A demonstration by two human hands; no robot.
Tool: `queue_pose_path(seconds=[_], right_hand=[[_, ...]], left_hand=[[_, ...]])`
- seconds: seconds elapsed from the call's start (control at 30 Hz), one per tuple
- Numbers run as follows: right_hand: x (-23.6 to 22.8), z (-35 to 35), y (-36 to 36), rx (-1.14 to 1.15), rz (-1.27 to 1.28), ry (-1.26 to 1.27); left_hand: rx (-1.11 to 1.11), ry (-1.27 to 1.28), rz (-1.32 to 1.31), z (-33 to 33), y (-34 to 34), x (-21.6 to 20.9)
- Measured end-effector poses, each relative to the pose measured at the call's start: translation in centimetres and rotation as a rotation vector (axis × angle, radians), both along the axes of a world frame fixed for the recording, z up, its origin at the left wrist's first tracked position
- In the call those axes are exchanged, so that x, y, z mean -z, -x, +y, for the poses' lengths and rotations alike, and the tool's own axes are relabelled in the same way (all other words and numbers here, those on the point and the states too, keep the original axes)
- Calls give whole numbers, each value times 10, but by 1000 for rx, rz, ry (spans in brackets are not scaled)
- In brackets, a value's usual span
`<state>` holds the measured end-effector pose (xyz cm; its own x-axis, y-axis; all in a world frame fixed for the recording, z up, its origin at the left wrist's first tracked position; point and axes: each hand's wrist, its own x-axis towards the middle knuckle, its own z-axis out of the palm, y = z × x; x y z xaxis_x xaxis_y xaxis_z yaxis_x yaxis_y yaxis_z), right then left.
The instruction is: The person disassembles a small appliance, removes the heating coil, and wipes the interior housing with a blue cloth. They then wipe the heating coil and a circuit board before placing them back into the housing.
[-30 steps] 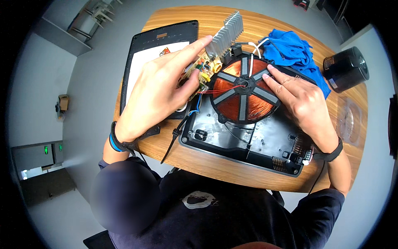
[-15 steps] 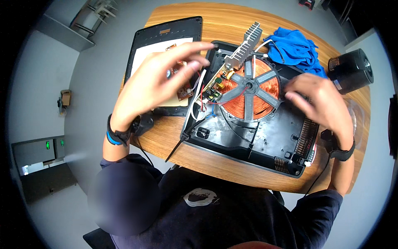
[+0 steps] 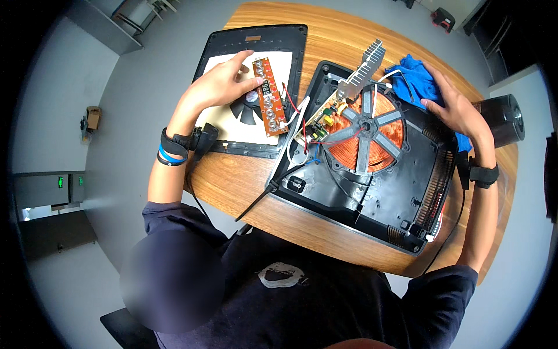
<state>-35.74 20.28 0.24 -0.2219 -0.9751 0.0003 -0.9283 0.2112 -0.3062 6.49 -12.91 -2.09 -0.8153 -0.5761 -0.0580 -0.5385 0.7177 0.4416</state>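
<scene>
My left hand (image 3: pixel 224 84) is open over the black panel (image 3: pixel 279 35) on the left, fingers stretched out and thumb at the edge of an orange circuit board (image 3: pixel 270 110) with a small display. Below its palm, a black fan (image 3: pixel 247 113) lies on a cream sheet (image 3: pixel 224 128). At the far right my right hand (image 3: pixel 462 116) is closed round a bunched blue cloth (image 3: pixel 411 84), thumb on the near side. Between the hands sits the opened black housing (image 3: pixel 383 198) of an induction cooker, with a copper coil (image 3: pixel 383 148) and finned metal heat sink (image 3: pixel 366 67).
A black cylinder (image 3: pixel 503 119) stands at the right, beside my right wrist. Red, white and blue wires (image 3: pixel 305 131) link the parts, and a black cable (image 3: pixel 258 200) reaches toward the near table edge. The wooden table (image 3: pixel 226 180) has a curved rim.
My left hand has drawn back left from the housing, uncovering the circuit board and fan. My right hand has moved from beside the coil outward onto the blue cloth. The view has shifted slightly.
</scene>
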Motion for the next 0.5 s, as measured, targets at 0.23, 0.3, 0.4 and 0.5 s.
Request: queue_pose_path(seconds=[0.23, 0.3, 0.4, 0.5], right_hand=[[-5, 4, 8, 59, -9, 110], [-15, 5, 6, 169, 8, 93], [-28, 12, -11, 228, 23, 177], [-44, 19, -23, 230, 34, 240]], left_hand=[[115, -119, -133, 6, -13, -20], [109, -123, -98, 7, -12, -16], [92, -112, -158, 7, -10, -21], [54, -126, -179, 8, -11, -26]])
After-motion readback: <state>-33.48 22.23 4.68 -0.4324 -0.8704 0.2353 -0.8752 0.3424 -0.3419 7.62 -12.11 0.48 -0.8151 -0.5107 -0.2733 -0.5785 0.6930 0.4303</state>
